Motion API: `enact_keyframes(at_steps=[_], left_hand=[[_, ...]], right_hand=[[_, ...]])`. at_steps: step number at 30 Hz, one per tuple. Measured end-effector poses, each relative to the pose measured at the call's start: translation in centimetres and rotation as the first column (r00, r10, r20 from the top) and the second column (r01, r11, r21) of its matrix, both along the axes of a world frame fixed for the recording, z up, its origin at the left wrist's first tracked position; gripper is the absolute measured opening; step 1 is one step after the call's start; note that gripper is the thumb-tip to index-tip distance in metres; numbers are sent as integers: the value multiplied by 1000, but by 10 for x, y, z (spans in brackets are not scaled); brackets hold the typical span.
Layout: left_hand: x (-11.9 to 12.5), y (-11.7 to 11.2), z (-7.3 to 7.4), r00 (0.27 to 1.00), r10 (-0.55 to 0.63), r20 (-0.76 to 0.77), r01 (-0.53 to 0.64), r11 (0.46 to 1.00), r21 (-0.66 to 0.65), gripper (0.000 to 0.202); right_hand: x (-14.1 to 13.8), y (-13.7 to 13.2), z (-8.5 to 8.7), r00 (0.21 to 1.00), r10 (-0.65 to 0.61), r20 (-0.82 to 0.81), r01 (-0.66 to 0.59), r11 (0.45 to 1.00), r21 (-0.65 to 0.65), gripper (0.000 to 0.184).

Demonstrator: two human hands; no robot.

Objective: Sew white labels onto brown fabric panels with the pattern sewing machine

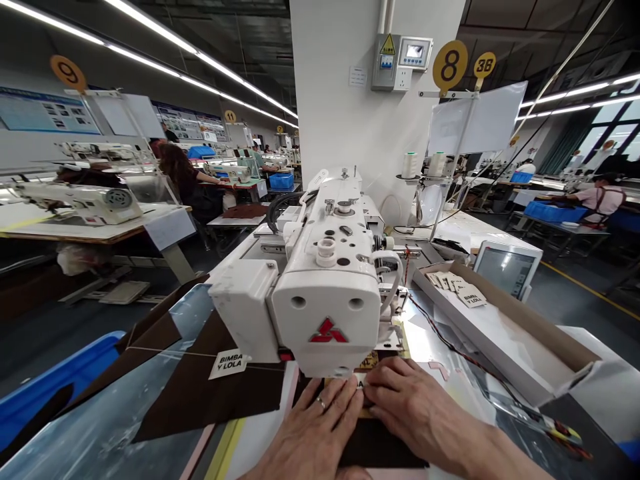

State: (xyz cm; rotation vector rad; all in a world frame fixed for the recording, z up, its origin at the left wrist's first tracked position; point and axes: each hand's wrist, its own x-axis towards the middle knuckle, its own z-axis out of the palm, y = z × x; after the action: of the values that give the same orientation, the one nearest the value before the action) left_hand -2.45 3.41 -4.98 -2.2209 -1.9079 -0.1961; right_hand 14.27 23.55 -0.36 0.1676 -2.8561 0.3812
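My left hand (320, 423), with a ring on one finger, lies flat with fingers stretched out on a dark brown fabric piece (380, 445) below the sewing machine head (325, 300). Beside it, my right hand (415, 407) presses down on the same fabric, its fingers slightly bent and extended. Between the fingertips of both hands shows a bit of a pale label (360, 381) with dark lettering, mostly hidden. Left of the machine head, another brown fabric piece (200, 393) carries a pale label (229, 363) reading BIMBA Y LOLA, with a thread running across it.
At the right, an open cardboard box (520, 317) holds a stack of lettered labels (457, 288). Thread snips (555, 427) lie near it, and a screen (507, 270) stands behind. A blue bin (55, 380) is at the left edge. Other people work at machines farther back.
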Motion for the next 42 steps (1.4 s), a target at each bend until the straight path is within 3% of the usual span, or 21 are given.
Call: enact_keyframes(at_steps=[3,8,10,14,17,24,29,33,39,42], left_hand=[[-2,-9,2,999,-26,-28,27,998,61,93],[4,-16,35,998,12,56,-9,999,-44,81],[7,-16,41,998,18,56,-16,999,-43,76],[6,-22,43,998,60,22,-60,998,5,74],[1,-30,46,995,94,22,-94,995,-32,72],[0,-32,56,974,165,154,-148,982,-118,78],[-11,-31,54,959,146,244,-91,970,-224,84],[-21,-31,54,947,115,300,-45,972,-231,89],[-17,-25,65,947,136,292,-63,967,-245,82],[-20,-30,62,950,102,296,-32,972,-232,82]], right_hand=[[4,0,3,997,13,78,-8,998,-63,14],[6,0,5,997,40,73,-36,998,-60,19],[6,0,5,996,45,81,-41,998,-50,19],[7,0,7,995,39,96,-36,999,-30,21],[5,-3,8,997,44,63,-43,999,-18,26],[-13,-11,0,994,96,58,-97,995,9,42],[-17,-10,-5,992,111,60,-113,993,26,50],[-18,-10,-1,990,124,68,-127,991,35,50],[-18,-12,4,987,123,109,-127,991,36,51],[-18,-12,1,988,117,100,-121,992,30,50]])
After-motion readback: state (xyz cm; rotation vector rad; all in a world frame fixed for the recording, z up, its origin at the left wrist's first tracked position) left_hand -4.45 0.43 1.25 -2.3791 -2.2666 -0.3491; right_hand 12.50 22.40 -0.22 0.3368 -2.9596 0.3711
